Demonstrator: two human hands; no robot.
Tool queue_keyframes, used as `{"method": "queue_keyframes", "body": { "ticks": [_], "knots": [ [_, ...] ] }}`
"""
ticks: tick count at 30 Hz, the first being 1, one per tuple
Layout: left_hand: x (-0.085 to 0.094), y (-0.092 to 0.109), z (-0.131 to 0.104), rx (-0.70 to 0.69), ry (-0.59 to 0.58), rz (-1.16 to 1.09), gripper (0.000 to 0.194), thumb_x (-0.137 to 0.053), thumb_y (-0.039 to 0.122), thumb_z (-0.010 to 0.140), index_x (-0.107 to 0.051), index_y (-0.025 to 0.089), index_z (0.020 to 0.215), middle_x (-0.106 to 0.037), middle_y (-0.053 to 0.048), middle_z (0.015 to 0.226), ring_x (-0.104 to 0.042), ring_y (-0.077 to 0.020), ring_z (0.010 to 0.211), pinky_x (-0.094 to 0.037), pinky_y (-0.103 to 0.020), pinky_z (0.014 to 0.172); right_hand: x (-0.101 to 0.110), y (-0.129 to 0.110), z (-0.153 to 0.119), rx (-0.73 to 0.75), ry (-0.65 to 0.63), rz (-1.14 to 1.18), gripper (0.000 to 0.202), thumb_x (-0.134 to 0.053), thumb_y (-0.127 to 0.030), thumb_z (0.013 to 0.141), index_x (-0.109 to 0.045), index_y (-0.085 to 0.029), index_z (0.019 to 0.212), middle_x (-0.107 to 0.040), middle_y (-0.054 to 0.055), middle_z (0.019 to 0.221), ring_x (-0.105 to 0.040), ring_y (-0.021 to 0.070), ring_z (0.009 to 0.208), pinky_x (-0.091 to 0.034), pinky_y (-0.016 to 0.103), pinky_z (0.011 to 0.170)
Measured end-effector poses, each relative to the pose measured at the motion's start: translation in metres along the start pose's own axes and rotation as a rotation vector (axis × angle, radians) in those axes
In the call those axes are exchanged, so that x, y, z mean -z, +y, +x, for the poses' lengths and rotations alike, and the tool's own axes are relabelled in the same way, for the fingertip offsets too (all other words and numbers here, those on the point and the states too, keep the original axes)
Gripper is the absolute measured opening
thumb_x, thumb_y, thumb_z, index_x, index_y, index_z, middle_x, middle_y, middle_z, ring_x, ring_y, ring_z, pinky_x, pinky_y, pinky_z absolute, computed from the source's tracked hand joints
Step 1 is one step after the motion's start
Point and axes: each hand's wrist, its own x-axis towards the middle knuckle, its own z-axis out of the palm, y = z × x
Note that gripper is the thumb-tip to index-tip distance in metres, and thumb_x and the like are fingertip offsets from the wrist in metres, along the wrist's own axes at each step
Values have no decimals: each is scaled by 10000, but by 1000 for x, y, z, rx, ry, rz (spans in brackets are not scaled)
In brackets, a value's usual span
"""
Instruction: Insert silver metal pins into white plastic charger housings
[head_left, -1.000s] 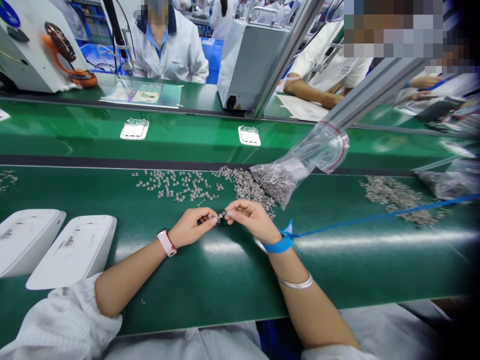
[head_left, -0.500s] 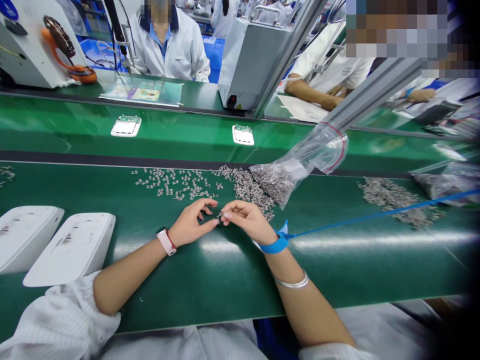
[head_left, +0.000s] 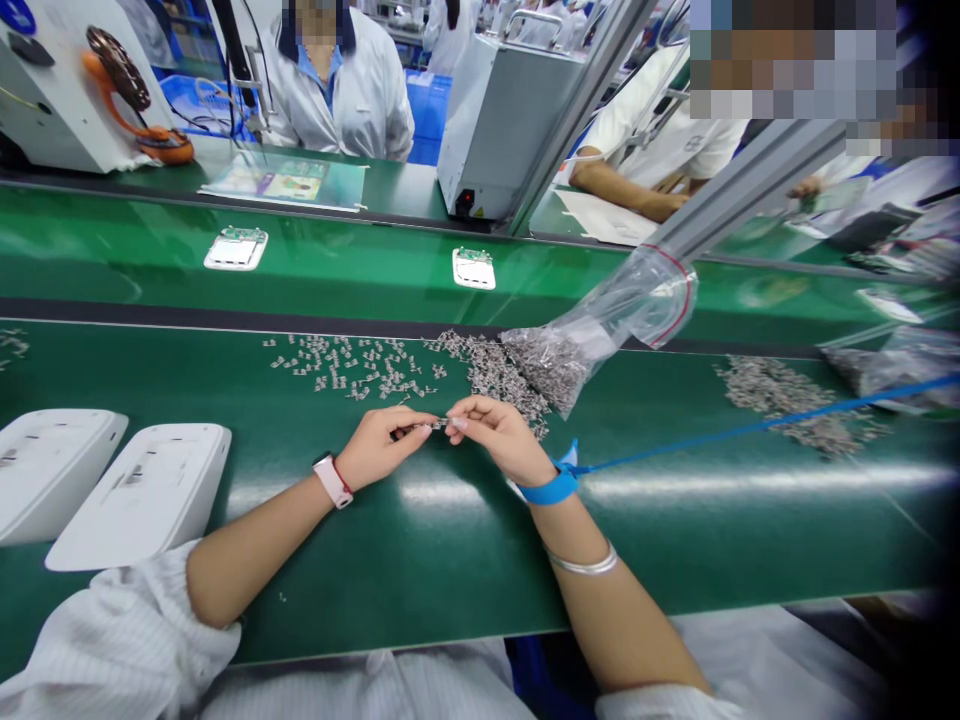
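Holding tiny metal bits (head_left: pixel 440 424) over the green bench (head_left: pixel 405 570), you're pinching them between the fingertips of your left hand (head_left: pixel 381 443) and right hand (head_left: pixel 501 436), near that loose pile (head_left: pixel 491 370).

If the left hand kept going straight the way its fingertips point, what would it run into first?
Most likely the right hand, whose fingertips face the left hand with a small metal part pinched between them. Depth and exact contact are hard to judge.

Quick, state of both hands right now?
Left hand: closed, pinching small metal parts at the fingertips.
Right hand: closed, fingertips pinching at those parts' other end.
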Motion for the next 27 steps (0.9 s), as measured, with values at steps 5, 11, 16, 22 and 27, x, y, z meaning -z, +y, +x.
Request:
{"method": "queue_keyframes", "body": {
  "ticks": [5,11,16,22,27],
  "knots": [
    [-1,-1,1,88,61,-97,239,-571,257,768,-634,138,967,-619,-23,718,-507,-90,581,-432,-201,555,-1,-1,0,1,-10,-35,199,-652,-342,727,-608,-164,803,-642,15,694,-598,109,614,-496,273,644],
    [-2,1,0,114,52,-73,246,-635,263,710,-615,137,920,-600,2,659,-517,-91,563,-446,-198,542,-3,-4,-1,-17,-7,-113,219,-667,-347,700,-597,-163,797,-617,10,701,-588,112,632,-486,271,640],
    [-1,1,1,78,57,-61,161,-568,228,757,-656,140,859,-660,-34,742,-559,-110,621,-464,-217,591,-2,0,0,2,-28,-157,207,-677,-331,686,-575,-164,754,-588,-4,659,-562,106,623,-468,256,622],
    [-3,-4,1,41,87,-185,148,-541,192,771,-627,130,875,-657,-59,822,-607,-138,733,-490,-242,671,-6,0,1,-48,-28,-108,241,-672,-331,688,-588,-165,841,-603,4,706,-570,104,631,-480,261,632],
    [-5,-6,0,54,143,-259,149,-580,202,751,-567,131,881,-625,-40,780,-610,-121,687,-490,-225,636,-14,2,2,-118,-54,-24,277,-691,-328,669,-603,-151,864,-608,1,713,-570,89,617,-486,243,621]
  ]
}}
